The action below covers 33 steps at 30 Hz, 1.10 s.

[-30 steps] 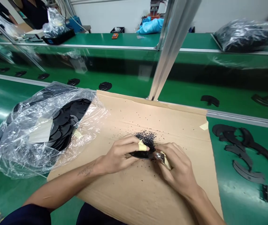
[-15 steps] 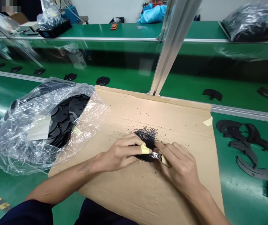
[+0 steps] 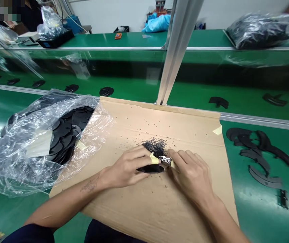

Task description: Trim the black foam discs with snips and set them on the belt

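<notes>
My left hand [image 3: 131, 166] grips a round black plastic disc [image 3: 151, 168] and holds it tilted over the cardboard sheet [image 3: 124, 206]. Yellow tape wraps a fingertip of that hand. Closed around the handles of small metal nippers [image 3: 166, 160] is my right hand [image 3: 192, 170]; the handles are mostly hidden by my fingers. The tips of the nippers meet the disc's edge by my taped fingertip. Just beyond both hands lies a pile of tiny black plastic bits [image 3: 154, 145], with stray bits scattered about it.
To the left, a clear plastic bag [image 3: 15, 155] lies open with many black discs [image 3: 63, 130]. Curved black parts [image 3: 258, 145] rest on the green table at right. A metal post [image 3: 176, 50] rises behind the cardboard. Single black parts sit along the green strip behind.
The disc has tilted and shows more of its face. The nippers have shifted slightly up and left at its edge. The whole view has moved a little.
</notes>
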Tool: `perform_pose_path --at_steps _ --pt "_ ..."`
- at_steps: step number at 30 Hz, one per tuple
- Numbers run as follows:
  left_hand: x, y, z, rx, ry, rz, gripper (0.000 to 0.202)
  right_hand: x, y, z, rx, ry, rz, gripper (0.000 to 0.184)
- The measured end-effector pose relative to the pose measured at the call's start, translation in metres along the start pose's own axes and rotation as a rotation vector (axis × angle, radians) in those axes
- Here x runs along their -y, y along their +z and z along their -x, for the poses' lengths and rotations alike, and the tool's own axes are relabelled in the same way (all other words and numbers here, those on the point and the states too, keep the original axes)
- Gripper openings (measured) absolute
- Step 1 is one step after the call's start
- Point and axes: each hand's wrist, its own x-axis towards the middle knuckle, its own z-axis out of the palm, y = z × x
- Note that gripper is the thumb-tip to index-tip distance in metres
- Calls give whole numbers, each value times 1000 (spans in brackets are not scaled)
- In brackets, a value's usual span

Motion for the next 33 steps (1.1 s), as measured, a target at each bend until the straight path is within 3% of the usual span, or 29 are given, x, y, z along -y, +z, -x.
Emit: perform_pose_path --at_steps 3,6,9,13,17,21,23,27,29,31,33 --pt "-3 4 1 61 -13 -163 20 6 -2 0 46 0 24 29" --pt "-1 5 2 1 -35 -232 19 5 0 1 59 46 -18 27" --pt "2 4 2 -113 -34 -119 16 2 2 2 52 160 -239 19" --pt "2 4 0 -233 -61 54 13 4 -2 0 44 287 -517 29" --pt "2 6 0 -271 -102 127 15 8 -3 -2 -5 179 -641 19" --pt "4 9 2 -256 -102 138 15 9 2 1 -89 12 -569 19" --pt "4 10 2 -228 -84 65 15 10 4 3 -122 -66 -446 21" --pt "2 10 3 -75 12 -294 18 16 1 4 -139 -205 -235 24" --pt "1 10 3 -34 29 -386 21 18 -1 4 -141 -198 -263 21" --pt "1 10 4 -73 15 -352 26 19 -3 4 -159 -120 -347 17" --pt "4 9 4 -136 -24 -238 31 15 -3 4 -179 -46 -390 30"
